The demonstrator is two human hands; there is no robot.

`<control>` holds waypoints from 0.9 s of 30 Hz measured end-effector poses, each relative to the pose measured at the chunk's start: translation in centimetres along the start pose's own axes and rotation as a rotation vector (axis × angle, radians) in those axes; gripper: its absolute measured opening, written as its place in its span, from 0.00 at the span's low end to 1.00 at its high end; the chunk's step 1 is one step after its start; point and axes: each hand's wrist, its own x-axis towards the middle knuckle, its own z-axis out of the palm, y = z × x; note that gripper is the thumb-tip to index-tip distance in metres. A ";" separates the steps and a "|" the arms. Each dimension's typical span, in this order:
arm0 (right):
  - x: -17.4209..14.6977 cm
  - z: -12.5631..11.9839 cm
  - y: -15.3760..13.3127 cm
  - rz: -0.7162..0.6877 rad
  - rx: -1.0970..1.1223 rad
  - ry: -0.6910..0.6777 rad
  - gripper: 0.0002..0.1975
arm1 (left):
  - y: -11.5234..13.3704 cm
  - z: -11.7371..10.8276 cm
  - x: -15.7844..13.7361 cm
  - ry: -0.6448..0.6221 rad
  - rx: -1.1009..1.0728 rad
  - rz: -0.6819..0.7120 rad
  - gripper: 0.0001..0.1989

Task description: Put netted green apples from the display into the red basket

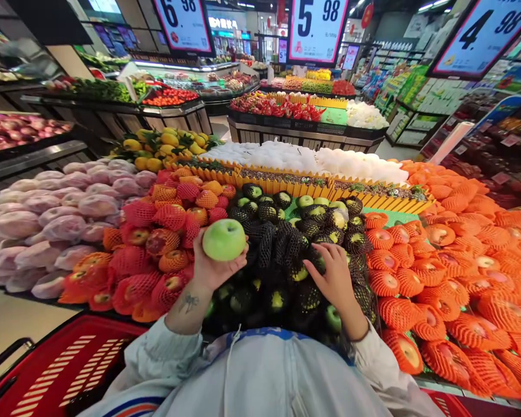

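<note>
A bare green apple [224,240] rests in my left hand [215,269], its stem end turned up and my fingers cupped around it from below. Over the pile of green apples in black foam nets [278,300], my right hand [333,271] has its fingers bent and its thumb apart. Nothing shows in its grip, and whether the fingertips touch the netted apple [316,255] under them I cannot make out. Loose black foam nets [280,240] lie bunched between the two hands.
Red-netted apples [147,249] are heaped on the left, beside plastic-wrapped fruit [61,220]. Orange-netted fruit [451,289] fills the right. A yellow divider [330,188] runs behind the apples. At the lower left sits a red shopping basket [56,365]. Price screens [315,29] hang above.
</note>
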 end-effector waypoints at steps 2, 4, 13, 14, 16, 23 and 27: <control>1.7 1.1 -0.6 0.018 -0.127 -0.037 0.23 | -1.8 -0.7 -2.1 -0.006 -0.042 -0.020 0.35; 3.3 2.5 -1.1 0.105 -0.227 -0.113 0.28 | -3.3 -1.3 -3.6 -0.011 -0.021 -0.026 0.33; 6.7 5.6 -1.1 0.350 -0.215 -0.177 0.15 | -5.8 -4.3 -7.4 -0.153 0.137 -0.096 0.43; 6.6 5.4 -1.1 0.339 -0.179 -0.138 0.13 | -6.0 -4.5 -7.6 -0.150 0.149 -0.084 0.42; 6.2 4.7 -0.9 0.317 -0.091 -0.044 0.12 | -6.4 -4.7 -7.7 -0.145 0.149 -0.070 0.40; 2.2 0.8 -1.6 0.264 0.319 0.161 0.19 | -7.3 -2.9 -7.4 -0.199 0.052 -0.041 0.35; -1.2 -1.9 -3.5 0.210 0.596 0.040 0.21 | -8.4 -2.5 -7.1 -0.249 0.016 -0.063 0.36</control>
